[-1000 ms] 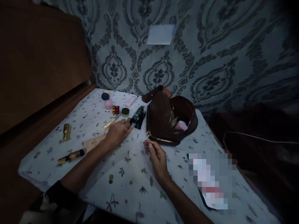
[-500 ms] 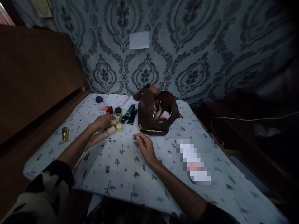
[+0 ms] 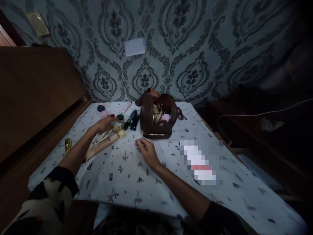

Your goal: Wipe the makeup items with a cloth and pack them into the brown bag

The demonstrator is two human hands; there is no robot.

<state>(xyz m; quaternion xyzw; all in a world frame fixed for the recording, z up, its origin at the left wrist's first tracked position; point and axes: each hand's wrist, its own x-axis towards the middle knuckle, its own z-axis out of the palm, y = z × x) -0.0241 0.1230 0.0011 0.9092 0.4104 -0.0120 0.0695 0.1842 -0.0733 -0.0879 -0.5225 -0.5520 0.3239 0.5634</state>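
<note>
My left hand (image 3: 105, 124) reaches over the cosmetics with its fingers stretched out and nothing seen in them. Its fingertips are near a dark green-topped jar (image 3: 120, 117) and partly hide a small red jar (image 3: 111, 116). Below it lie a long beige tube (image 3: 102, 146), a small gold-lidded pot (image 3: 116, 129) and a pale yellow round pot (image 3: 121, 133). My right hand (image 3: 147, 151) rests on the tablecloth, fingers loosely curled together, with nothing visible in it. Beyond that hand stands an unzipped brown bag (image 3: 148, 120) holding a pink item (image 3: 165, 117) and other things.
A dark green tube (image 3: 132, 117) and a black tube (image 3: 135, 122) lie left of the bag. Farther back are a pink tube (image 3: 125, 107), a pink round item (image 3: 104, 114) and a dark blue one (image 3: 101, 108). A gold bottle (image 3: 67, 145) stands left; a blurred-out object (image 3: 199, 163) lies right.
My left hand has drawn back from the small pots by the beige tube and moved toward the green-topped jar. My right hand keeps its place. The camera view has shifted slightly.
</note>
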